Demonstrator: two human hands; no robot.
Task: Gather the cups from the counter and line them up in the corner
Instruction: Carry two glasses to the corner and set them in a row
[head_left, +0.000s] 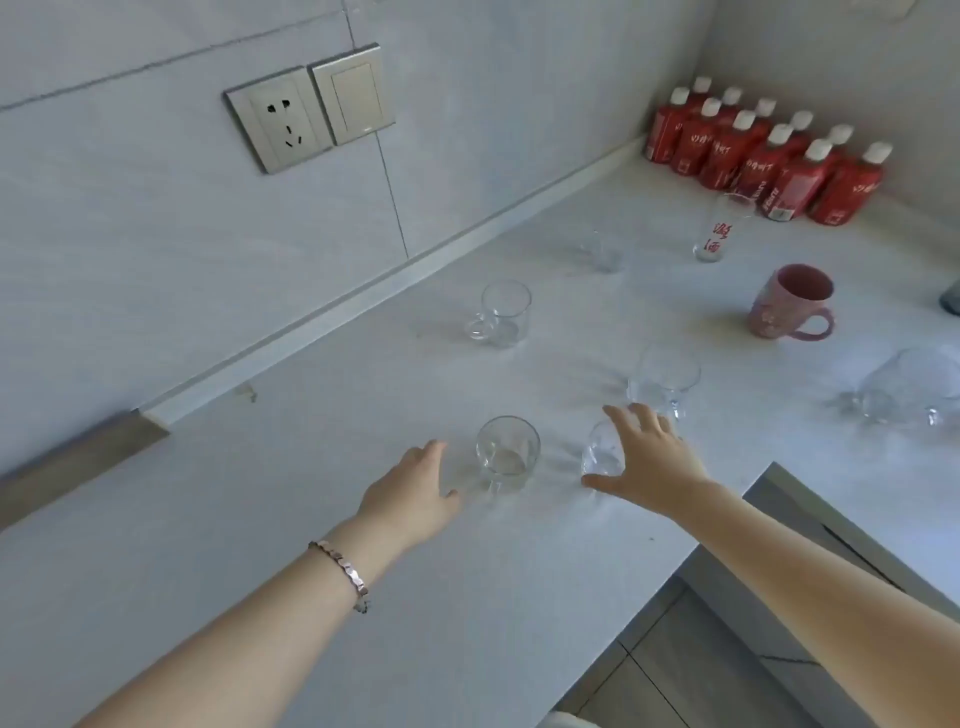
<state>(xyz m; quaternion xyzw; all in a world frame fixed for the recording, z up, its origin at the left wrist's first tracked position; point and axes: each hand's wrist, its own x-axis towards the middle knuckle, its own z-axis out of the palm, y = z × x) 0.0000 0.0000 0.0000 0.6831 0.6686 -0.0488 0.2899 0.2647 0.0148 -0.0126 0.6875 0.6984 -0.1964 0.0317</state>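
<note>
Cups spread over the pale desk (311, 545): one upright pink mug (789, 304) and six clear glasses countable around it, namely a tall lettered glass (719, 231) just beyond the mug, a small glass (602, 252) beyond and left, a handled glass (501, 314) well left, a wide glass (662, 382) nearer and left, then a tumbler (508, 454) and a small tumbler (600, 452) nearest, left of the mug. Blurred glassware (909, 395) right of the mug, number unclear; eleven white-capped red bottles (763, 161) packed in the corner beyond the mug. Fingers spread on both hands: left hand (415, 488) just beside the tumbler, right hand (649, 457) arched over the small tumbler, contact impossible to tell.
</note>
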